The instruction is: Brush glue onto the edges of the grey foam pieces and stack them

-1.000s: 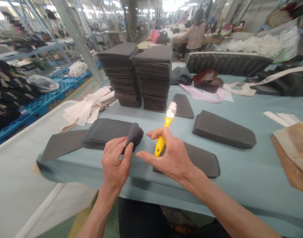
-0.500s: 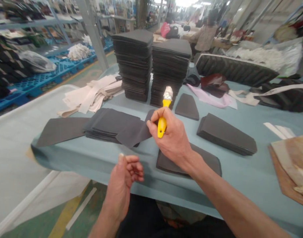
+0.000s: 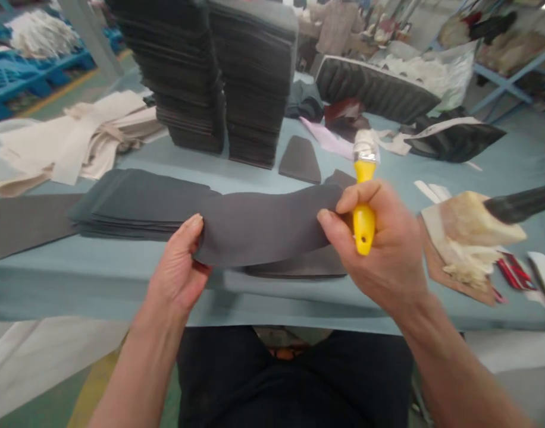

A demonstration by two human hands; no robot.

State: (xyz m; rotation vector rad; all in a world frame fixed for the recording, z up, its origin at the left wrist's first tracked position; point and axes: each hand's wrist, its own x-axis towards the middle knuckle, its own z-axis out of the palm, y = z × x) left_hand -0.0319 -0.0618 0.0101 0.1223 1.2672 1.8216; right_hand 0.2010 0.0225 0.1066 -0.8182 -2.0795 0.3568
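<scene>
Between my two hands a dark grey sheet piece hangs slightly bowed above the table. My left hand pinches its left end, thumb on top. With thumb and forefinger my right hand grips the right end, and the same hand holds a yellow-handled brush, its pale, coated head pointing up and away. A low stack of similar pieces lies just left of the held one. Partly hidden beneath the held piece is another stack.
Two tall stacks of dark pieces stand at the back. Cream strips lie at left, a lone dark piece behind. On the right is a yellowish container with a black handle-like bar. A person is in the background.
My left hand, empty before, has taken the left end of the sheet piece. The piece is now stretched between both hands. The view has tilted down and turned right.
</scene>
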